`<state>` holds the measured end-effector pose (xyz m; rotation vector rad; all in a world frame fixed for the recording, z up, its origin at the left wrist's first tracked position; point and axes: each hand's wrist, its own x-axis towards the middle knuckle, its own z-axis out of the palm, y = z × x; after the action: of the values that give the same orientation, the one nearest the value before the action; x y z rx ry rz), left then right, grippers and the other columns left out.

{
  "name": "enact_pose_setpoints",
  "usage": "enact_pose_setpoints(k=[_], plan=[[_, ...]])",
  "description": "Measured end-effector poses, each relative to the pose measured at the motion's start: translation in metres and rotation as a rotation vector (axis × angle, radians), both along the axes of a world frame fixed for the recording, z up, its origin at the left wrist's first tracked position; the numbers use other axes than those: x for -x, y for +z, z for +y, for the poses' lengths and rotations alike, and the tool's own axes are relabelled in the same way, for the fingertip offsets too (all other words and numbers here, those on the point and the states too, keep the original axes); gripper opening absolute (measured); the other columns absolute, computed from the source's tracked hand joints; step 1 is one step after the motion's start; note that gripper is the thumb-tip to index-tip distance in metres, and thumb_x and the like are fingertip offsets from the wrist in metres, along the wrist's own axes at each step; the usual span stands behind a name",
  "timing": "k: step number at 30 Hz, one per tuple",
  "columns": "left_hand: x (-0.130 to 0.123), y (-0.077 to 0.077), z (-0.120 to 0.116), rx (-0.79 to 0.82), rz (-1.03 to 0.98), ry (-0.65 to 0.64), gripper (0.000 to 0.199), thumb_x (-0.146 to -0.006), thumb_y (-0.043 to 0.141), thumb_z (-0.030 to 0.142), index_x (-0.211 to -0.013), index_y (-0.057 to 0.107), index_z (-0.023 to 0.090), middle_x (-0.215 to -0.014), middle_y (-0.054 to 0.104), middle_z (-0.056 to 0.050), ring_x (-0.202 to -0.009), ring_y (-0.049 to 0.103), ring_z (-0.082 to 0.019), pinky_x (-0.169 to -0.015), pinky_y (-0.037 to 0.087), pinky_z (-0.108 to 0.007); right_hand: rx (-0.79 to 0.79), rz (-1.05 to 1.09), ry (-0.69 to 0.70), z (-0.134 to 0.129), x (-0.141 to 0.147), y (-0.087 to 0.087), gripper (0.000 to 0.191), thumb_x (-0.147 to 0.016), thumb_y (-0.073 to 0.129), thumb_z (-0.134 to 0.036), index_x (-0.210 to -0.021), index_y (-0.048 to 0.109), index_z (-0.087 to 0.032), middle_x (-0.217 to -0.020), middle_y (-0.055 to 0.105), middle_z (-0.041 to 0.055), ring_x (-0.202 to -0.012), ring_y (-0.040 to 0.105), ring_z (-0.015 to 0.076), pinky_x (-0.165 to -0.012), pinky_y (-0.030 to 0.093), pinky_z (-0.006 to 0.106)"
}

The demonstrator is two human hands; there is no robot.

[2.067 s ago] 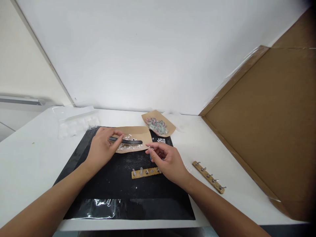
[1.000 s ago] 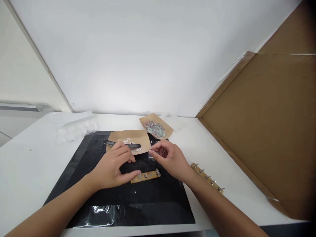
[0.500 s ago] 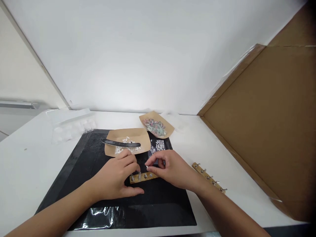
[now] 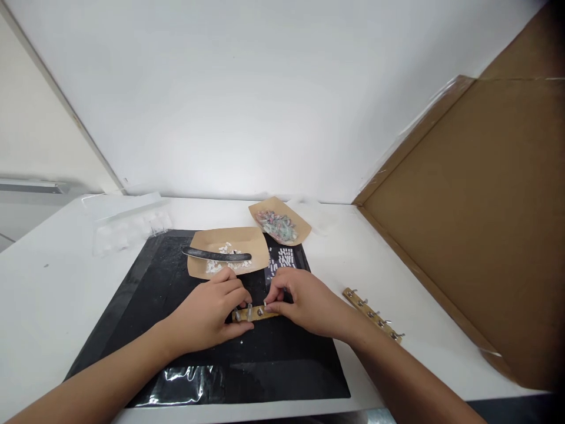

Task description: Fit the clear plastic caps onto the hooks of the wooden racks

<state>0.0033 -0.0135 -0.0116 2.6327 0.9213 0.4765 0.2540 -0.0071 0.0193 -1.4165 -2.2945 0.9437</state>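
A yellowish strip [image 4: 260,312] with small clips and clear nail-like pieces lies on the black mat [image 4: 282,365]. My left hand [image 4: 212,309] has its fingers and thumb closed on the strip's left end, beside the clear pieces. Over the strip's right part, my right hand [image 4: 300,297] pinches a small white piece [image 4: 265,305] between thumb and forefinger. Behind my hands, a brown paper tray [image 4: 198,240] holds white bits, with a dark curved file [image 4: 216,255] across it. Small white pieces stand in rows on a dark card [image 4: 282,259].
A second paper tray [image 4: 302,229] at the back holds a heap of coloured pieces. Another strip [image 4: 373,315] with clips lies right of the mat. Clear plastic packaging [image 4: 132,227] sits at the back left. A cardboard panel [image 4: 477,206] stands on the right.
My left thumb has moved up to the strip, closing the gap with the fingers. My right hand's fingertips have shifted slightly right and down toward the strip with the white piece.
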Motion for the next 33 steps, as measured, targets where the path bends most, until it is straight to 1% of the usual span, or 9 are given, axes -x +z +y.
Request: enact_pose_setpoints(k=[3, 12, 17, 25, 33], plan=[[-0.0002, -0.0003, -0.0003, 0.017, 0.008, 0.006, 0.022, -0.091, 0.076, 0.033, -0.106, 0.064, 0.021, -0.095, 0.069, -0.005, -0.097, 0.057, -0.026, -0.081, 0.049, -0.038, 0.022, -0.031, 0.001, -0.0005, 0.0001, -0.0029, 0.007, -0.081, 0.084, -0.022, -0.079, 0.078, -0.025, -0.085, 0.068, -0.0004, -0.078, 0.062, 0.0159, -0.069, 0.043, 0.028], [0.0000, -0.0005, -0.0016, 0.045, 0.023, 0.039, 0.023, -0.091, 0.077, 0.035, -0.103, 0.065, 0.021, -0.093, 0.070, -0.005, -0.097, 0.058, -0.026, -0.079, 0.048, -0.036, 0.014, -0.103, -0.014, -0.0040, 0.0021, -0.0069, 0.008, -0.079, 0.088, -0.026, -0.081, 0.080, -0.028, -0.086, 0.064, -0.0009, -0.082, 0.060, 0.0164, -0.068, 0.040, 0.027], [-0.0003, -0.0003, -0.0013, 0.060, 0.013, 0.037, 0.022, -0.090, 0.078, 0.034, -0.101, 0.064, 0.021, -0.093, 0.071, -0.004, -0.096, 0.058, -0.026, -0.081, 0.049, -0.036, 0.038, -0.109, 0.000, -0.0035, 0.0005, -0.0060, 0.009, -0.079, 0.087, -0.024, -0.082, 0.079, -0.027, -0.085, 0.064, -0.0019, -0.079, 0.059, 0.0153, -0.067, 0.039, 0.027], [0.0004, -0.0021, -0.0008, 0.053, -0.006, 0.028, 0.022, -0.091, 0.077, 0.034, -0.103, 0.065, 0.021, -0.091, 0.071, -0.004, -0.097, 0.059, -0.026, -0.080, 0.049, -0.036, 0.043, -0.156, -0.015, -0.0035, -0.0004, -0.0027, 0.013, -0.076, 0.089, -0.023, -0.084, 0.080, -0.029, -0.086, 0.064, -0.0013, -0.081, 0.060, 0.0166, -0.066, 0.039, 0.027], [0.0012, -0.0031, -0.0010, 0.025, -0.001, 0.031, 0.023, -0.090, 0.077, 0.035, -0.104, 0.065, 0.021, -0.091, 0.069, -0.004, -0.095, 0.058, -0.026, -0.078, 0.048, -0.036, 0.033, -0.161, -0.037, -0.0043, -0.0016, -0.0019, 0.011, -0.077, 0.087, -0.024, -0.084, 0.079, -0.027, -0.089, 0.066, 0.0002, -0.083, 0.061, 0.0179, -0.069, 0.042, 0.028]])
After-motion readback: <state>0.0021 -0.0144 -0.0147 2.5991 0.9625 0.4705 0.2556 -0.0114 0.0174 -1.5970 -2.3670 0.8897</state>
